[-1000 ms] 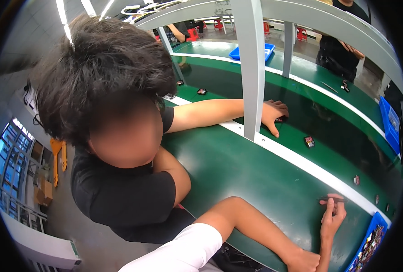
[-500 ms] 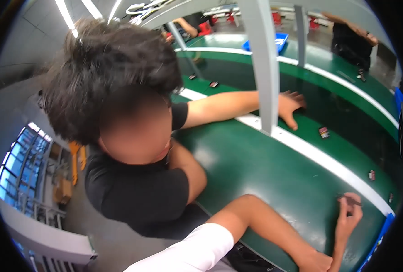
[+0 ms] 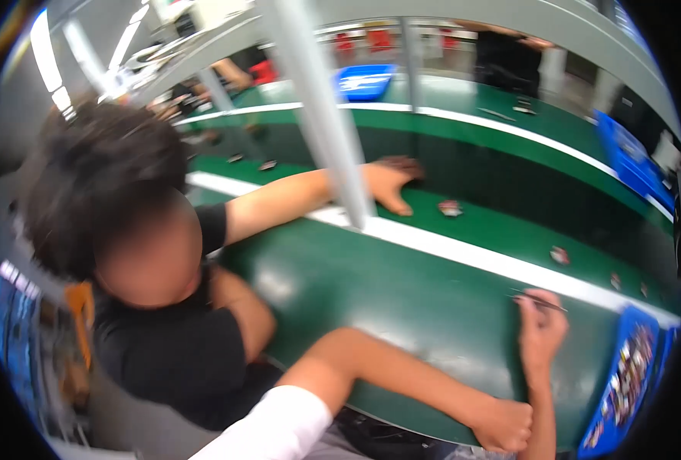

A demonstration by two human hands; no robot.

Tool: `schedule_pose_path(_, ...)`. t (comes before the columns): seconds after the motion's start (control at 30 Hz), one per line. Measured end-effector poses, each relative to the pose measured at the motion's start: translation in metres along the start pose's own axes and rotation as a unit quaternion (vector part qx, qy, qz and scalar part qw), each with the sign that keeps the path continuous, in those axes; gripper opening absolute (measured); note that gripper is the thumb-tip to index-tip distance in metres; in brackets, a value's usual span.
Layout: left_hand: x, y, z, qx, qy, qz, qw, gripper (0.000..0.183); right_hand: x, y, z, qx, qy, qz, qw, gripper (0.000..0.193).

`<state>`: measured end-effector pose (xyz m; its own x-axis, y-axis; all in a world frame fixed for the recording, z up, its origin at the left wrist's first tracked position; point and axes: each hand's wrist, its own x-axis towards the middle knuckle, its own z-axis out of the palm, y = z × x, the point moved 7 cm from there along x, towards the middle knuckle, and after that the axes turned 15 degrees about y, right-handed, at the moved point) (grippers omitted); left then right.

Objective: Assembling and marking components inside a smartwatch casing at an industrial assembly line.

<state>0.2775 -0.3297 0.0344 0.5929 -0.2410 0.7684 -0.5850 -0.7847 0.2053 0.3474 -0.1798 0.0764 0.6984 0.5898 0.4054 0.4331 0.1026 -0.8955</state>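
Note:
My left hand (image 3: 503, 426) is closed in a fist on the green table (image 3: 425, 307), against my right forearm near the lower edge. Its fingers curl under, and nothing shows in them. My right hand (image 3: 543, 330) is raised in front of the white rail, its fingers closed round a thin dark tool (image 3: 546, 303). The tool's slim ends stick out on both sides of the fingers; it may be tweezers, but blur hides the detail. Right of this hand, a blue tray (image 3: 595, 420) holds many small mixed parts.
A person in black (image 3: 172, 360) sits at my left, one hand (image 3: 390, 184) reaching over the white rail (image 3: 463, 257) to the belt. Small parts (image 3: 451, 208) lie along the belt. A grey post (image 3: 333, 138) stands at the rail. Blue trays (image 3: 365, 83) and other workers are beyond.
The view has swung to the right, so everything sits further left and the parts tray shows fully. My right hand still grips the thin tool; my left fist stays by the right forearm.

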Motion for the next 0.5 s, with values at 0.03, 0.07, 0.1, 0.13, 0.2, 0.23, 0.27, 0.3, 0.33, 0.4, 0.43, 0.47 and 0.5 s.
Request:
schedule_pose_path(0.03,-0.008,-0.002,-0.007,-0.013,-0.009,0.003,1.000,0.017,-0.004,-0.002,0.008,0.036,-0.013,0.015,0.999,0.009)
schedule_pose_path(0.07,-0.015,-0.003,-0.016,-0.029,-0.017,0.008,0.999,0.017,-0.007,-0.006,0.019,0.071,-0.023,0.030,0.997,0.008)
schedule_pose_path(0.1,-0.021,-0.004,-0.025,-0.052,-0.026,0.013,0.998,0.018,-0.010,-0.006,0.028,0.051,-0.041,-0.036,0.997,0.009)
schedule_pose_path(0.13,-0.021,-0.003,-0.030,-0.066,-0.034,0.032,0.997,0.020,-0.010,-0.020,0.028,0.062,-0.011,-0.142,0.988,0.010)
schedule_pose_path(0.2,-0.020,-0.001,-0.044,-0.046,-0.049,0.043,0.997,0.017,-0.013,-0.020,0.030,0.075,-0.013,-0.128,0.989,0.015)
schedule_pose_path(0.23,-0.013,-0.003,-0.046,-0.058,-0.034,0.044,0.997,0.016,-0.012,-0.015,0.023,0.048,-0.013,-0.136,0.989,0.011)
schedule_pose_path(0.27,-0.010,-0.005,-0.045,-0.067,-0.020,0.039,0.997,0.016,-0.012,-0.010,0.016,0.024,-0.018,-0.142,0.989,0.008)
schedule_pose_path(0.3,-0.007,-0.006,-0.042,-0.089,0.001,0.048,0.995,0.014,-0.007,-0.004,0.007,0.007,-0.006,-0.137,0.991,0.008)
schedule_pose_path(0.33,-0.002,-0.003,-0.047,-0.088,-0.004,0.048,0.995,0.014,-0.003,-0.019,-0.001,0.033,0.043,-0.191,0.980,0.009)
schedule_pose_path(0.4,0.001,-0.001,-0.048,-0.054,-0.053,0.049,0.996,0.013,-0.005,-0.035,-0.011,0.029,0.098,-0.282,0.954,0.015)
schedule_pose_path(0.43,0.000,-0.001,-0.048,-0.052,-0.053,0.051,0.996,0.013,-0.003,-0.031,-0.003,-0.007,0.071,-0.260,0.963,0.016)
schedule_pose_path(0.47,0.000,-0.001,-0.049,-0.054,-0.037,0.048,0.997,0.013,-0.003,-0.025,0.004,-0.044,0.043,-0.237,0.970,0.017)
schedule_pose_path(0.5,-0.002,-0.001,-0.051,-0.057,-0.021,0.044,0.997,0.013,-0.004,-0.022,0.016,-0.116,-0.019,-0.208,0.971,0.016)
